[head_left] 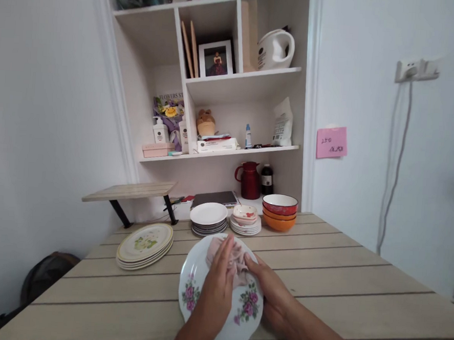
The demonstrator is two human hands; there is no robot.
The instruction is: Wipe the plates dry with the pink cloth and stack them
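Observation:
A white plate [236, 322] with a wavy rim and purple flower sprays is tilted up in front of me. My right hand [271, 290] grips its right edge, thumb on the upper face and the other fingers mostly hidden behind it. On the plate's upper half lies a crumpled pale pink cloth [239, 258]. My left hand [220, 282] presses this cloth against the plate, its fingers fairly straight and close together. Part of the cloth is covered by that hand, so its exact hold is partly hidden.
Behind the plate stand a stack of cream plates [145, 242], a stack of white-topped plates [209, 213], small dishes [246, 220] and nested bowls [279, 214]. A small raised wooden shelf [133, 190] is at the table's back left. A red jug [250, 181] stands in the shelving.

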